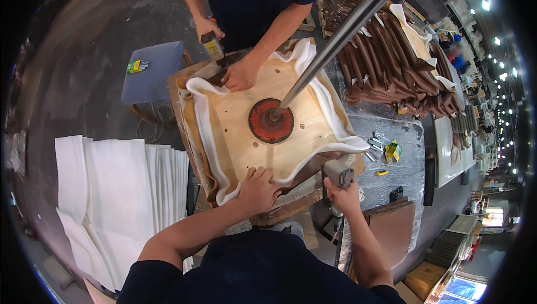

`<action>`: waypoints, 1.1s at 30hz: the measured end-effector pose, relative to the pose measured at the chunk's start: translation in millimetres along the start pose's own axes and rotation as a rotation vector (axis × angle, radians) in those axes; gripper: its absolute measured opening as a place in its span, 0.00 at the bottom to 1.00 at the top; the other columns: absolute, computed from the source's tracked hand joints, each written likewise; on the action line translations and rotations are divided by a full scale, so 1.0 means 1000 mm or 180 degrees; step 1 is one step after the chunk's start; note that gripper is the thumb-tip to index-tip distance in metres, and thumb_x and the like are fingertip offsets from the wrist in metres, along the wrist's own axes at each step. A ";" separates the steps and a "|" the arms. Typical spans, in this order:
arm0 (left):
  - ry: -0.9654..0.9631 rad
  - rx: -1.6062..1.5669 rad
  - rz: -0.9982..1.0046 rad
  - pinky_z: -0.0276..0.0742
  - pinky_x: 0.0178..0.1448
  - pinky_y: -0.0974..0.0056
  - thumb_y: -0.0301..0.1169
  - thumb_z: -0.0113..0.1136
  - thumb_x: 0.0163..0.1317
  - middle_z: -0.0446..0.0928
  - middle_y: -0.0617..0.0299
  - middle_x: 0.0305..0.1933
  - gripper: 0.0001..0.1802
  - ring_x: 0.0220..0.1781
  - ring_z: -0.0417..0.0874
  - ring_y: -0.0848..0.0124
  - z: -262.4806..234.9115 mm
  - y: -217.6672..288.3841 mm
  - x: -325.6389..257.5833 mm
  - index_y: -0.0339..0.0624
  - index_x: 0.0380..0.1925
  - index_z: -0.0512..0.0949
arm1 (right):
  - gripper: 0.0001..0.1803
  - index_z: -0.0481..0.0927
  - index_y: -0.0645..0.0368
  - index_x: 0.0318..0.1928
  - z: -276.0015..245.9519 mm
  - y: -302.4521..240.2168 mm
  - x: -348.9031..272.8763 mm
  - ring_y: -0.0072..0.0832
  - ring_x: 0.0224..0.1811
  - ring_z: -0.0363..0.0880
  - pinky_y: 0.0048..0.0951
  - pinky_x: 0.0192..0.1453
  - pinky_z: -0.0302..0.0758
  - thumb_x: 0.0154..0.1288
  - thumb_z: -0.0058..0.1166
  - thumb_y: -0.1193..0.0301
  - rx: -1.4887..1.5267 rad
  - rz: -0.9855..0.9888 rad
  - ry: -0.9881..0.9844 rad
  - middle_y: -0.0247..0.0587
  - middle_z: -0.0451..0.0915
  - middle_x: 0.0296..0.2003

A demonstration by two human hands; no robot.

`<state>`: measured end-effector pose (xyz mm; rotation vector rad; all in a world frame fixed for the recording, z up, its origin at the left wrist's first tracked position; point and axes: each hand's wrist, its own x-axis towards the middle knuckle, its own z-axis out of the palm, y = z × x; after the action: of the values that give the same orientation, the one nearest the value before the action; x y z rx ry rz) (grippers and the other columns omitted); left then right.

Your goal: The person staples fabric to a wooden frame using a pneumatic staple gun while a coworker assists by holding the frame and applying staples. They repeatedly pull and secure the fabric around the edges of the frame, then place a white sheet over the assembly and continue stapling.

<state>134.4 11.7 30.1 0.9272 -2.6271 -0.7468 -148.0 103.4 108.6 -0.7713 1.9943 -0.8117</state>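
Note:
A square plywood seat panel (235, 130) lies wood side up. White padding (204, 116) and a brown cover (316, 178) surround its edges. At the near edge, my left hand (259, 190) is closed over the padding and cover, fingertips on the wood; what lies beneath the palm is hidden. My right hand (345, 193) grips a staple gun (340, 171) at the panel's near right corner. A red round press plate (271, 121) on a metal rod (335, 41) bears on the panel's middle.
Across from me, a co-worker's hand (242, 74) presses the far left edge; the other holds a staple gun (212, 46). White padding sheets (117, 186) stand at left. Brown covers (386, 63) are piled at far right. Staple boxes (393, 151) lie on the plastic-wrapped table (366, 183).

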 end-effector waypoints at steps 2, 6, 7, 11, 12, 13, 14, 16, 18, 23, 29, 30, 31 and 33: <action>0.0156 -0.0105 -0.0026 0.70 0.68 0.46 0.43 0.75 0.65 0.79 0.56 0.49 0.13 0.59 0.78 0.54 0.002 -0.006 0.001 0.46 0.35 0.92 | 0.16 0.87 0.63 0.51 0.009 0.000 -0.015 0.19 0.25 0.81 0.27 0.30 0.77 0.73 0.76 0.66 0.0087 0.0028 -0.0220 0.31 0.85 0.29; 0.0602 -0.0301 -0.0202 0.70 0.67 0.46 0.39 0.77 0.62 0.78 0.57 0.47 0.10 0.57 0.78 0.54 0.008 -0.013 0.001 0.45 0.32 0.90 | 0.34 0.79 0.61 0.75 0.028 -0.003 -0.043 0.18 0.27 0.80 0.26 0.31 0.78 0.73 0.76 0.68 0.0206 0.0131 -0.0725 0.30 0.86 0.36; 0.0729 -0.0353 -0.0239 0.70 0.66 0.46 0.39 0.77 0.62 0.78 0.57 0.47 0.10 0.57 0.78 0.53 0.012 -0.014 0.002 0.45 0.31 0.90 | 0.37 0.76 0.60 0.78 0.032 -0.003 -0.047 0.18 0.27 0.80 0.26 0.31 0.78 0.73 0.76 0.68 0.0206 0.0159 -0.0843 0.30 0.86 0.37; 0.0997 -0.0531 -0.0454 0.69 0.70 0.44 0.39 0.78 0.60 0.77 0.56 0.47 0.10 0.57 0.77 0.53 0.022 -0.017 0.001 0.44 0.30 0.90 | 0.37 0.75 0.59 0.79 0.054 -0.020 -0.051 0.17 0.27 0.79 0.25 0.32 0.78 0.73 0.75 0.69 0.0137 0.0314 -0.1008 0.30 0.86 0.37; 0.1101 -0.0548 -0.0490 0.69 0.72 0.43 0.38 0.78 0.59 0.77 0.57 0.46 0.10 0.58 0.77 0.52 0.025 -0.018 0.002 0.44 0.29 0.89 | 0.37 0.75 0.59 0.79 0.057 -0.024 -0.050 0.17 0.27 0.79 0.25 0.32 0.78 0.74 0.74 0.69 0.0034 0.0382 -0.1042 0.30 0.85 0.37; 0.1207 -0.0564 -0.0528 0.68 0.74 0.42 0.38 0.78 0.58 0.77 0.57 0.46 0.10 0.58 0.77 0.51 0.029 -0.018 0.003 0.44 0.28 0.89 | 0.31 0.79 0.61 0.74 0.060 -0.022 -0.048 0.17 0.27 0.79 0.25 0.31 0.78 0.74 0.73 0.69 0.0041 0.0298 -0.1046 0.30 0.85 0.35; 0.1315 -0.0579 -0.0570 0.68 0.76 0.41 0.37 0.79 0.56 0.76 0.57 0.46 0.10 0.58 0.78 0.51 0.032 -0.018 0.003 0.44 0.27 0.88 | 0.28 0.81 0.61 0.70 0.063 -0.025 -0.046 0.16 0.27 0.80 0.25 0.31 0.78 0.74 0.73 0.69 -0.0057 0.0340 -0.1032 0.29 0.85 0.34; 0.1318 -0.0617 -0.0704 0.67 0.78 0.39 0.37 0.79 0.56 0.77 0.57 0.46 0.10 0.59 0.78 0.51 0.036 -0.017 0.005 0.44 0.27 0.88 | 0.22 0.85 0.63 0.63 0.068 -0.031 -0.040 0.16 0.26 0.80 0.26 0.31 0.78 0.74 0.73 0.68 -0.0246 0.0432 -0.1012 0.29 0.85 0.32; 0.1314 -0.0658 -0.0750 0.66 0.79 0.38 0.36 0.78 0.56 0.76 0.57 0.47 0.10 0.60 0.77 0.51 0.037 -0.019 0.005 0.44 0.27 0.88 | 0.16 0.86 0.63 0.55 0.073 -0.035 -0.036 0.16 0.25 0.81 0.26 0.30 0.78 0.75 0.73 0.67 -0.0272 0.0506 -0.1014 0.29 0.85 0.30; 0.1322 -0.0763 -0.0702 0.66 0.78 0.39 0.36 0.77 0.57 0.77 0.58 0.48 0.08 0.61 0.77 0.52 0.038 -0.023 0.005 0.45 0.28 0.89 | 0.13 0.88 0.64 0.47 0.082 -0.041 -0.030 0.16 0.24 0.82 0.25 0.28 0.77 0.75 0.73 0.66 -0.0215 0.0449 -0.1024 0.30 0.84 0.27; 0.1144 -0.0786 -0.0819 0.66 0.79 0.44 0.35 0.74 0.60 0.78 0.57 0.49 0.07 0.62 0.76 0.53 0.025 -0.019 0.009 0.43 0.33 0.90 | 0.12 0.88 0.64 0.50 0.091 -0.046 -0.026 0.16 0.24 0.81 0.25 0.28 0.76 0.77 0.71 0.67 -0.0378 0.0486 -0.0915 0.30 0.84 0.27; 0.1157 -0.0816 -0.0841 0.66 0.79 0.44 0.34 0.74 0.60 0.78 0.57 0.48 0.07 0.62 0.76 0.54 0.026 -0.019 0.010 0.44 0.33 0.90 | 0.12 0.88 0.63 0.50 0.093 -0.052 -0.026 0.16 0.24 0.81 0.25 0.28 0.76 0.78 0.70 0.67 -0.0420 0.0451 -0.0920 0.30 0.84 0.26; 0.1169 -0.0848 -0.0862 0.66 0.78 0.45 0.34 0.74 0.59 0.78 0.58 0.48 0.07 0.62 0.76 0.54 0.028 -0.019 0.010 0.44 0.33 0.91 | 0.11 0.88 0.63 0.51 0.094 -0.055 -0.026 0.16 0.24 0.80 0.25 0.28 0.75 0.79 0.69 0.68 -0.0462 0.0417 -0.0925 0.30 0.83 0.25; 0.1170 -0.0876 -0.0892 0.67 0.78 0.45 0.34 0.74 0.59 0.78 0.59 0.48 0.07 0.62 0.77 0.55 0.029 -0.019 0.011 0.44 0.33 0.91 | 0.11 0.88 0.63 0.50 0.096 -0.057 -0.023 0.16 0.23 0.80 0.24 0.27 0.75 0.79 0.70 0.68 -0.0501 0.0344 -0.0917 0.29 0.82 0.23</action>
<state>124.4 3.6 -3.3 1.2281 -2.0443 -0.8786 -42.8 61.4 119.4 -0.8131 1.8358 -0.4559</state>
